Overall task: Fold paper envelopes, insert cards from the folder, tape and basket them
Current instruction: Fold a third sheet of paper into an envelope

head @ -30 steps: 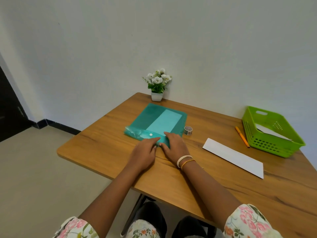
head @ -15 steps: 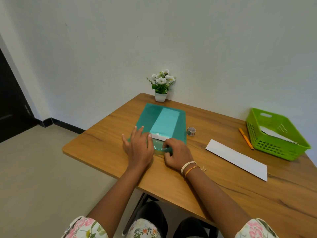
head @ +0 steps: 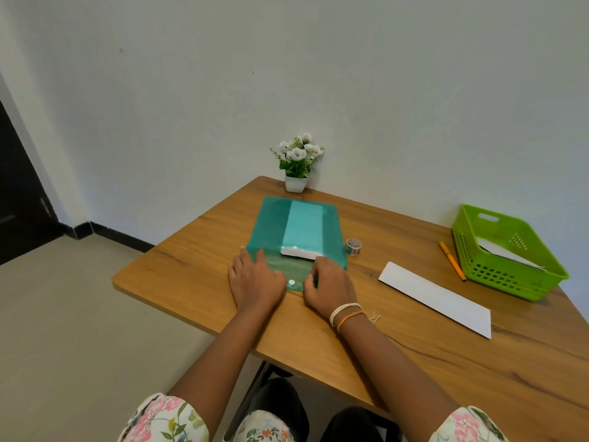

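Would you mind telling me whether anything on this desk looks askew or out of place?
Nothing stands out. The folder lies flat with its flap open under both hands, white cards showing at its mouth; the paper lies flat by the basket.

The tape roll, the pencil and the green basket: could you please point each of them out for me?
tape roll [head: 353, 246], head view, on the top of the roll.
pencil [head: 452, 260], head view, on the middle of its orange shaft.
green basket [head: 506, 275], head view, on its perforated near wall.

Short floral sleeves w/ pink flowers, green leaves on white; white & orange thread bracelets [head: 345, 312] on right wrist.
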`<state>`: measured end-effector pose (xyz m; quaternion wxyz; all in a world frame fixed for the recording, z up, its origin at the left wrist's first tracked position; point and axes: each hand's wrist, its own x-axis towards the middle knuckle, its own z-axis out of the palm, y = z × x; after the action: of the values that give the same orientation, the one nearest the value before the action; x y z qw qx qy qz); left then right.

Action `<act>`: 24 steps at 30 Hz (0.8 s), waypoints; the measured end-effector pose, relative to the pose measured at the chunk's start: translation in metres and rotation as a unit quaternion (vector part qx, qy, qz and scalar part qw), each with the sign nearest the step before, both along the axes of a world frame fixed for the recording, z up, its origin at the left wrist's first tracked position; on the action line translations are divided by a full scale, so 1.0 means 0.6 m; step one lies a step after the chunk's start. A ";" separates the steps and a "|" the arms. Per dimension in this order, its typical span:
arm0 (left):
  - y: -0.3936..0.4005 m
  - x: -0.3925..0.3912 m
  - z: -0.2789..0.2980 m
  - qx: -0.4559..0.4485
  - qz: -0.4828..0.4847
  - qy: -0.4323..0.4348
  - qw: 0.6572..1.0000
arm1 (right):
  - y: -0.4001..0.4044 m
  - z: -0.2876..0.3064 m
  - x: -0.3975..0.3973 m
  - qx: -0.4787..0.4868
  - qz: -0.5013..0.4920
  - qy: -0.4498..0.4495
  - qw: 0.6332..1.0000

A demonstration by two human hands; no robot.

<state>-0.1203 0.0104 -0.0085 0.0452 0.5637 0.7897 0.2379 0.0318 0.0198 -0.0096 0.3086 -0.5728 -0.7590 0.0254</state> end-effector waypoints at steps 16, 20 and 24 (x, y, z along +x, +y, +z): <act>-0.001 0.001 -0.001 0.050 0.002 -0.015 0.999 | 0.035 0.015 -0.023 -0.026 -0.073 -0.070 0.994; 0.001 0.001 -0.005 0.053 0.006 0.005 0.999 | 0.025 0.010 -0.019 0.014 -0.053 -0.069 0.996; 0.003 0.001 -0.009 0.056 0.003 0.001 0.998 | 0.026 0.022 -0.014 -0.017 -0.051 -0.071 0.996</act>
<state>-0.1198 0.0125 -0.0136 0.0121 0.5635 0.7767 0.2814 0.0236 0.0351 0.0033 0.2452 -0.6159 -0.7485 -0.0182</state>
